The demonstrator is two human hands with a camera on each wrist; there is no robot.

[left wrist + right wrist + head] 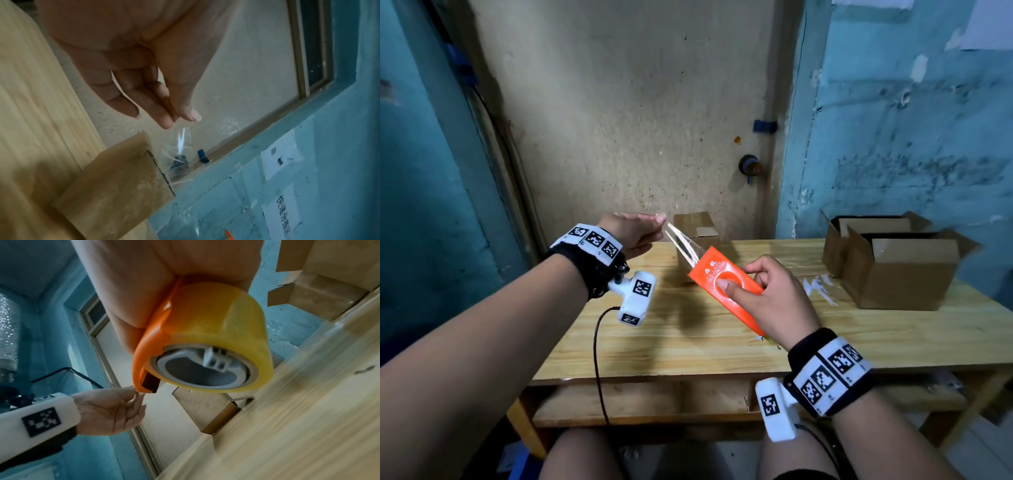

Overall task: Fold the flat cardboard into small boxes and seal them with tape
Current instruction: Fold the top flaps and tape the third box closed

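Note:
My right hand [746, 279] grips an orange tape dispenser [726, 287] above the wooden table [688, 346], thumb pressed into its round hole. The dispenser carries a yellowish roll of clear tape [218, 331]. My left hand [659, 222] pinches the free end of the tape between thumb and fingertips [166, 123]. A short strip of clear tape [683, 243] stretches from that pinch down to the dispenser's mouth. Behind the strip a small folded cardboard box [697, 229] stands on the table near the wall, also seen as the small box [115, 178] below my left hand.
Two larger open cardboard boxes [893, 267] sit at the table's right back corner. White tape scraps [820, 289] lie beside them. A black cable [597, 363] hangs from my left wrist over the table's front edge. A wall and door stand close behind the table.

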